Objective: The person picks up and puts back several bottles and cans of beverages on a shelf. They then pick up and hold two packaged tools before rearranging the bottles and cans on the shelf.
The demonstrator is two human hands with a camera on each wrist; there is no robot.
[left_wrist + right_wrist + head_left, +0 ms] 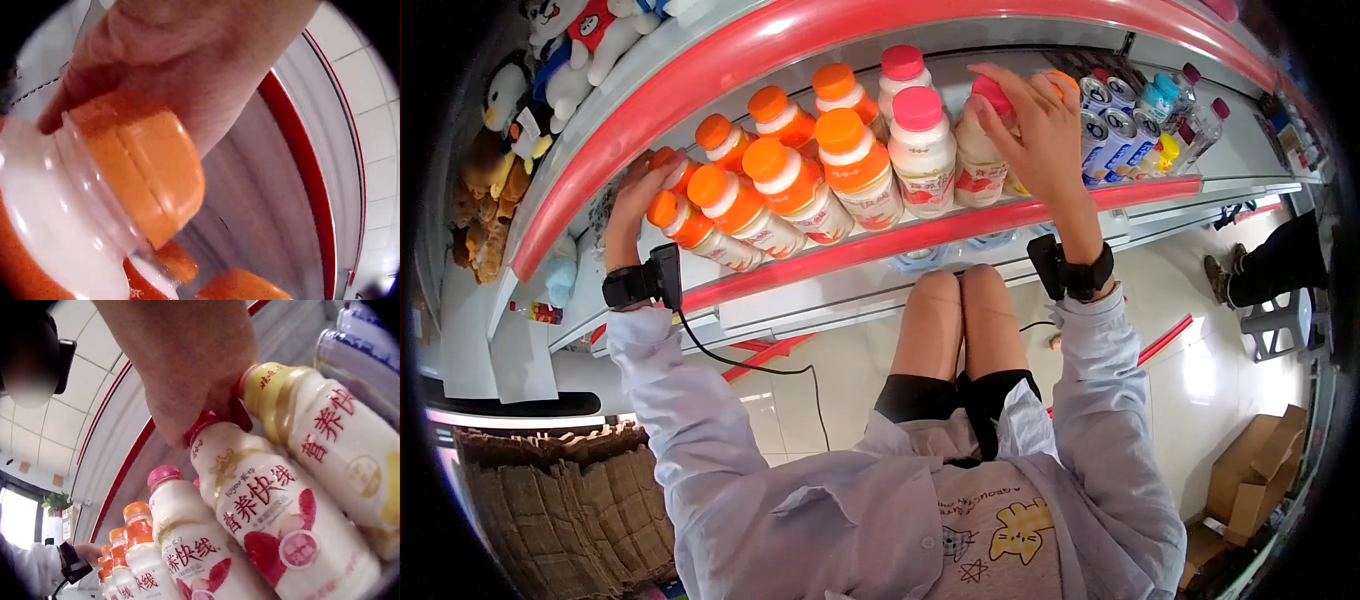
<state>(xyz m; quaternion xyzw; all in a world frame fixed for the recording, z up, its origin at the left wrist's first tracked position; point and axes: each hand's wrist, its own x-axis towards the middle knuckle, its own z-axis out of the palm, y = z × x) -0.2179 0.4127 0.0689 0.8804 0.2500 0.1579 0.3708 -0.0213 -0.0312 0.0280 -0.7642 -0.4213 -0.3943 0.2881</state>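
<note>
Rows of plastic drink bottles stand on the shelf. My left hand [632,200] is at the left end, beside an orange-capped bottle [690,228]; in the left wrist view its fingers pass behind an orange cap [150,169] and are mostly hidden. My right hand [1040,135] reaches over the right end of the rows. Its thumb and fingers grip the pink cap of a white bottle with a strawberry label [281,506]. Close beside that hand stands a yellow-and-white bottle [331,437]. A pink-capped bottle [922,160] stands to its left.
Blue-and-white cans [1115,140] and small clear bottles [1200,135] stand right of the rows. A red edge strip [880,240] runs along the shelf front; another red-edged shelf [800,40] arches above. Plush toys [510,100] sit at far left. Another person's leg [1280,265] is at right.
</note>
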